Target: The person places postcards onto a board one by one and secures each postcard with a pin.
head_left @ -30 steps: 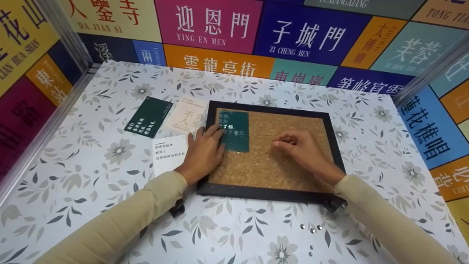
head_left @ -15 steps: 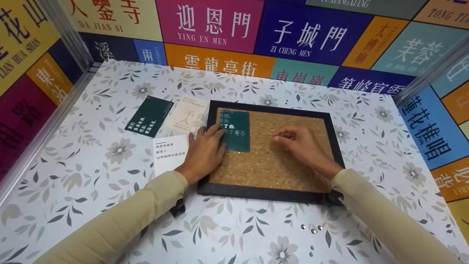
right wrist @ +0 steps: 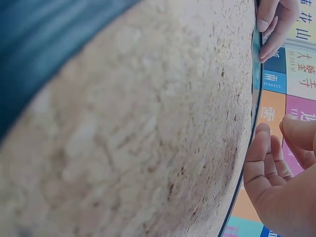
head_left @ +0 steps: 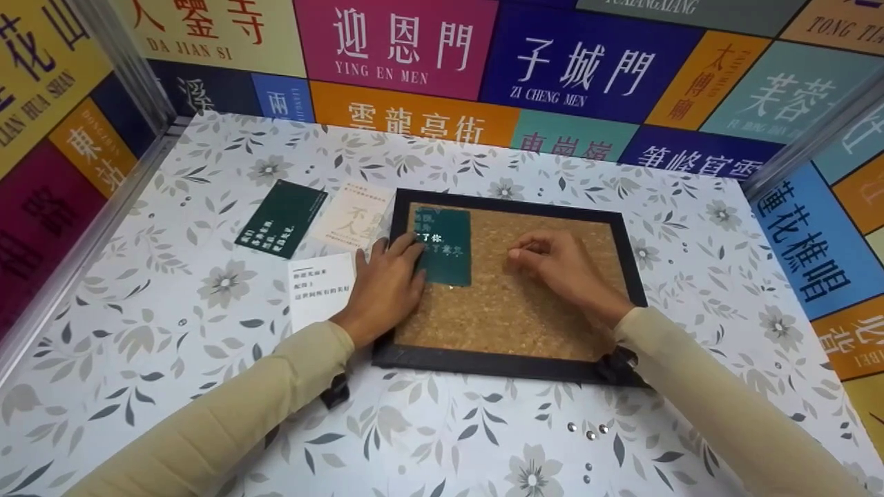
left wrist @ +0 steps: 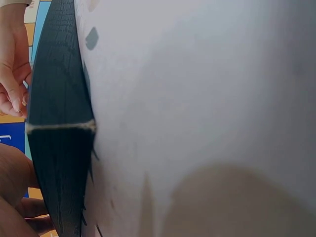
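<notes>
On cork board (head_left: 511, 304), green card (head_left: 443, 247) under flat left hand (head_left: 383, 286) — right hand (head_left: 563, 273) beside, fingertips pinched.

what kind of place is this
Probably a small staged work booth, not a home. A table in floral covering sits boxed in by walls of colourful place-name signs, with a cork board and printed cards laid out.

Head camera high, looking down; wrist cameras skimming close, all sharing cork board (head_left: 525, 304).
</notes>
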A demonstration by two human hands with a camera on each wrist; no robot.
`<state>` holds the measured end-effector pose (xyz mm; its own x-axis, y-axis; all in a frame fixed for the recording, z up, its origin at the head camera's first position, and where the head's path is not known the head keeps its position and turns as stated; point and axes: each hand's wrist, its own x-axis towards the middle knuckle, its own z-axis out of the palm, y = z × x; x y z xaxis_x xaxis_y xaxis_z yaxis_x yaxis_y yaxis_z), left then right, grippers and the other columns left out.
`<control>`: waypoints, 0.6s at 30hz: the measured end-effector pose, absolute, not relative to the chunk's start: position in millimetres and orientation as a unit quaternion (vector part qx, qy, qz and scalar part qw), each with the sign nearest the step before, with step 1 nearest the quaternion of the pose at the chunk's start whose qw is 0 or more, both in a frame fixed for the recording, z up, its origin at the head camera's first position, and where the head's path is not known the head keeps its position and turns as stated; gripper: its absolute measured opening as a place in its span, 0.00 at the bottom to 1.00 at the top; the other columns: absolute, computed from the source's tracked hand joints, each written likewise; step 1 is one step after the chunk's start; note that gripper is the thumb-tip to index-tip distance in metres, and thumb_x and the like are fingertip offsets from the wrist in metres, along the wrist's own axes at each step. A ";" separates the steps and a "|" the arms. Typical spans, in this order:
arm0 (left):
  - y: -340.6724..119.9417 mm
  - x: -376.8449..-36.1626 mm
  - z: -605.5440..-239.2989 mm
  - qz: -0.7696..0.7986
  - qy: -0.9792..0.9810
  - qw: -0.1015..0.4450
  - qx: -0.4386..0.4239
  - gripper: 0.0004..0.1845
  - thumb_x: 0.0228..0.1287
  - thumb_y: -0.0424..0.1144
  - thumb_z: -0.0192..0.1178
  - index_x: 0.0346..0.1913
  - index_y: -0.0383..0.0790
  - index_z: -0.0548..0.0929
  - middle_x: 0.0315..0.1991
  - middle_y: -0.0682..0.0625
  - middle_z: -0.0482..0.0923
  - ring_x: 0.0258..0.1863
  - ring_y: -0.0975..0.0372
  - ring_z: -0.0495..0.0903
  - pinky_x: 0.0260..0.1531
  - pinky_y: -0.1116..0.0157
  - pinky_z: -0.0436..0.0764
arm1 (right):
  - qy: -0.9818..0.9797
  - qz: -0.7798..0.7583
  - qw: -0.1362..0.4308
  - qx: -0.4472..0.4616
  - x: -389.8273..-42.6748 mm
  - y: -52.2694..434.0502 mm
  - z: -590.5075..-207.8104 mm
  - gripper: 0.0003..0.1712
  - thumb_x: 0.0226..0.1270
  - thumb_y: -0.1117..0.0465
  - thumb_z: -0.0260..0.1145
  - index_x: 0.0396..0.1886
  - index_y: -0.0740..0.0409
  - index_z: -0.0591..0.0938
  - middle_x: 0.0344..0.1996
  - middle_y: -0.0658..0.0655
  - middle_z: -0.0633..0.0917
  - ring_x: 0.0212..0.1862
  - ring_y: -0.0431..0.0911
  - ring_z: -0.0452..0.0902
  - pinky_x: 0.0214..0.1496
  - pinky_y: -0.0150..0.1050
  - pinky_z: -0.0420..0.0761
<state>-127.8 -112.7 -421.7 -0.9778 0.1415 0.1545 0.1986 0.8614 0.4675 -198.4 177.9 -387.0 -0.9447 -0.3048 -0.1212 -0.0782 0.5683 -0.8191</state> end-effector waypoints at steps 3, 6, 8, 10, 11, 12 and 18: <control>-112.4 -128.6 -421.9 -0.247 -0.964 0.052 -0.086 0.24 0.82 0.40 0.62 0.75 0.36 0.81 0.80 0.42 0.72 0.74 0.38 0.71 0.71 0.26 0.64 | 0.878 -0.449 0.129 -0.105 -200.9 177.6 -388.4 0.11 0.82 0.56 0.72 0.54 0.56 0.92 0.46 0.55 0.92 0.43 0.48 0.80 0.41 0.36 0.79; -112.4 -128.9 -421.2 -0.246 -0.965 0.045 -0.085 0.25 0.83 0.40 0.62 0.75 0.36 0.80 0.80 0.42 0.72 0.75 0.38 0.71 0.72 0.26 0.63 | 0.880 -0.446 0.124 -0.108 -203.2 177.6 -389.5 0.11 0.82 0.57 0.71 0.54 0.57 0.92 0.47 0.56 0.92 0.43 0.48 0.79 0.42 0.36 0.78; -112.5 -129.0 -420.8 -0.246 -0.965 0.044 -0.084 0.25 0.83 0.40 0.61 0.76 0.37 0.80 0.80 0.42 0.71 0.75 0.38 0.70 0.72 0.26 0.63 | 0.881 -0.444 0.121 -0.112 -204.8 177.1 -389.9 0.11 0.82 0.58 0.71 0.54 0.57 0.92 0.47 0.56 0.92 0.43 0.48 0.79 0.42 0.35 0.78; -112.5 -128.8 -420.4 -0.246 -0.965 0.044 -0.084 0.25 0.83 0.40 0.61 0.76 0.37 0.80 0.80 0.42 0.71 0.75 0.38 0.71 0.72 0.26 0.63 | 0.881 -0.443 0.117 -0.117 -206.4 176.2 -390.1 0.11 0.82 0.58 0.71 0.54 0.58 0.92 0.47 0.56 0.92 0.43 0.48 0.79 0.41 0.35 0.78; -112.6 -128.7 -420.4 -0.245 -0.965 0.044 -0.083 0.24 0.83 0.40 0.61 0.76 0.37 0.80 0.80 0.42 0.71 0.75 0.38 0.71 0.72 0.26 0.63 | 0.881 -0.443 0.116 -0.118 -207.3 175.7 -390.4 0.11 0.82 0.59 0.71 0.54 0.59 0.92 0.47 0.56 0.92 0.43 0.48 0.80 0.40 0.35 0.78; -112.6 -128.6 -420.4 -0.245 -0.965 0.045 -0.083 0.24 0.83 0.40 0.61 0.76 0.37 0.80 0.80 0.42 0.71 0.75 0.38 0.71 0.72 0.26 0.63 | 0.882 -0.441 0.115 -0.120 -208.2 175.1 -390.9 0.11 0.82 0.59 0.71 0.54 0.59 0.92 0.46 0.56 0.92 0.43 0.48 0.80 0.40 0.35 0.78; -112.2 -128.7 -421.3 -0.246 -0.965 0.045 -0.082 0.25 0.83 0.40 0.61 0.76 0.36 0.80 0.81 0.42 0.71 0.77 0.38 0.68 0.72 0.26 0.62 | 0.886 -0.431 0.105 -0.134 -211.2 171.2 -392.9 0.10 0.82 0.60 0.70 0.52 0.59 0.92 0.45 0.56 0.92 0.42 0.47 0.81 0.40 0.34 0.78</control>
